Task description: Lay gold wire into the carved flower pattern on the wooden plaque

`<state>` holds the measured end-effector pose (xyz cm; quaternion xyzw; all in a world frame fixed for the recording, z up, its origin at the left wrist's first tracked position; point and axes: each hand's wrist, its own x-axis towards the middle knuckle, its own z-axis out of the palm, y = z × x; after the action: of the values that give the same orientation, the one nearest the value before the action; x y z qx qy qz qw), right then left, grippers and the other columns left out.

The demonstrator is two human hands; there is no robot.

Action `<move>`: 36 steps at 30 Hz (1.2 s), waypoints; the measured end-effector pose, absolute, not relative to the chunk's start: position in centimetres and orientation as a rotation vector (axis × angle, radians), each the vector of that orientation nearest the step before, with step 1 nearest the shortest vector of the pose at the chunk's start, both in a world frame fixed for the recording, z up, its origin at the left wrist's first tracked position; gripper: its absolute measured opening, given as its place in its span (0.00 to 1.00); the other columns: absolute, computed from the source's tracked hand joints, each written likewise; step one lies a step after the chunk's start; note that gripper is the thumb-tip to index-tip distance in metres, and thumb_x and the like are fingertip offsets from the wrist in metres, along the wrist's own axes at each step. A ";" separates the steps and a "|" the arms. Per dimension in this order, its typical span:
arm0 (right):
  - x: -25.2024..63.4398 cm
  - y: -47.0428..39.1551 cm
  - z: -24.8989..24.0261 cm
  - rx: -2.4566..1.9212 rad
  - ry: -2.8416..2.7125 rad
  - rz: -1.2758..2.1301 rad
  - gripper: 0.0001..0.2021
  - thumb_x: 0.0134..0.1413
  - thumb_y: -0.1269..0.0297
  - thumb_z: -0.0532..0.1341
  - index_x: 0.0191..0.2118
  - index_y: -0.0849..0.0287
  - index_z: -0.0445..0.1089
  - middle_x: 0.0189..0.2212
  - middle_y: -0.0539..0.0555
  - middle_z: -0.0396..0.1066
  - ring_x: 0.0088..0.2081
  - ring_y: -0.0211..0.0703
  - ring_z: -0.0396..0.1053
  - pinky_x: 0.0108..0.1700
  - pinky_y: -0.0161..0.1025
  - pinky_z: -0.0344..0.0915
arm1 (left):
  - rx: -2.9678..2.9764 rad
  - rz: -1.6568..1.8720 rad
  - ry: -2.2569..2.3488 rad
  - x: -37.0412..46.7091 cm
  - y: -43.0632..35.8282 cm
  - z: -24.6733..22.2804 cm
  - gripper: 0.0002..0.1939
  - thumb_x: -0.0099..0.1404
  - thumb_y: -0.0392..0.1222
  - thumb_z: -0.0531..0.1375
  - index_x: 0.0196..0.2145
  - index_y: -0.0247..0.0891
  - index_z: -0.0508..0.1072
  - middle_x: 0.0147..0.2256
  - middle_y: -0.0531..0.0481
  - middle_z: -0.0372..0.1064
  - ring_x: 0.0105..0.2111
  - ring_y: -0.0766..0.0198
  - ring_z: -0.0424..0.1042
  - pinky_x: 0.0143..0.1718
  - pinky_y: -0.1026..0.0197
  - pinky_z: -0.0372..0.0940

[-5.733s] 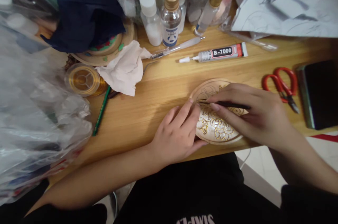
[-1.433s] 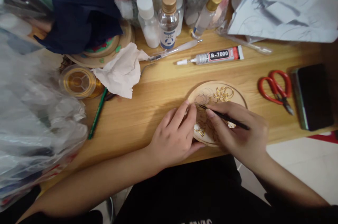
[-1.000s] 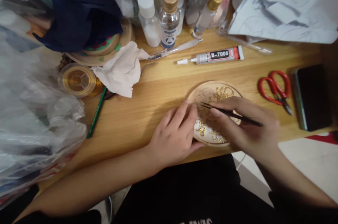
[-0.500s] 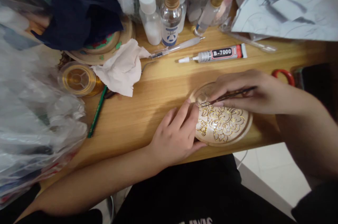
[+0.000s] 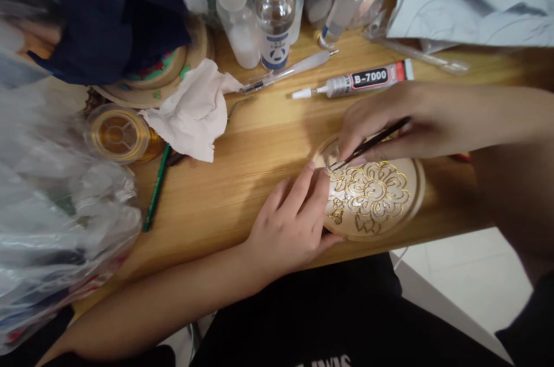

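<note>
Fine work near the far left rim is being judged the step in hand: dark, slim tweezers [image 5: 377, 138] are being aimed at the face of a round, pale wooden plate [image 5: 419, 185], their tips just beside the fingertips of the left hand [image 5: 294, 220]. The plate is being held by the front edge of a yellow-brown, wood-grained bench [image 5: 208, 199]; whether it is being lifted clear or rested cannot be told.

Grip, right hand [image 5: 381, 124]: thumb and fingers are being pinched around the tweezers. Grip, left hand: fingers are being laid over the left rim, thumb against the near side, so the plate is being clasped. Whether anything is being nipped between the tips cannot be made out. A light, steady touch seems to be called for next, with the neighbouring lines being spared any nudge.

Materials: a many-petalled flower in thin, shiny gold outline [image 5: 374, 189], wire-like, is being shown on the smooth face, glossy patches between. Similar gold strand is being carried by a clear plastic spool [image 5: 119, 133], to the left. Near it, a crumpled, matt, off-white sheet [image 5: 190, 110] is being bent into soft folds. A silver, black-and-red "B-7000" tube [image 5: 367, 79] with a white nozzle cap is being left lying beyond the right hand.
</note>
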<state>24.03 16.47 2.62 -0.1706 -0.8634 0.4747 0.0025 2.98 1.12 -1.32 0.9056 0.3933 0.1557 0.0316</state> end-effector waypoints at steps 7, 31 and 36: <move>22.3 18.5 2.8 -0.413 -2.877 1.541 0.11 0.55 0.64 0.63 0.44 0.50 0.76 0.37 0.41 0.78 0.35 0.27 0.73 0.33 0.25 0.66 | 2.811 0.459 1.206 2.9 1.2 -1.2 0.32 0.72 0.59 0.48 0.49 0.24 0.73 0.54 0.39 0.70 0.55 0.49 0.67 0.46 0.54 0.65; 19.5 21.2 2.2 -0.526 -2.888 1.966 0.13 0.44 0.63 0.68 0.39 0.61 0.76 0.28 0.38 0.77 0.26 0.21 0.70 0.24 0.19 0.55 | 2.830 0.449 1.195 2.9 1.3 -1.2 0.33 0.72 0.59 0.48 0.50 0.24 0.74 0.54 0.40 0.70 0.55 0.49 0.67 0.45 0.54 0.66; 19.3 20.4 2.8 -0.576 -2.910 1.855 0.10 0.46 0.69 0.68 0.37 0.61 0.77 0.27 0.40 0.77 0.24 0.22 0.69 0.23 0.21 0.55 | 2.822 0.447 1.187 2.9 1.3 -1.2 0.34 0.71 0.60 0.48 0.51 0.23 0.72 0.54 0.39 0.70 0.55 0.49 0.67 0.46 0.54 0.66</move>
<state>19.30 20.36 2.81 -0.1620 -0.8184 0.5218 -0.1779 2.89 1.26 -1.16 0.9118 0.3836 0.1445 0.0240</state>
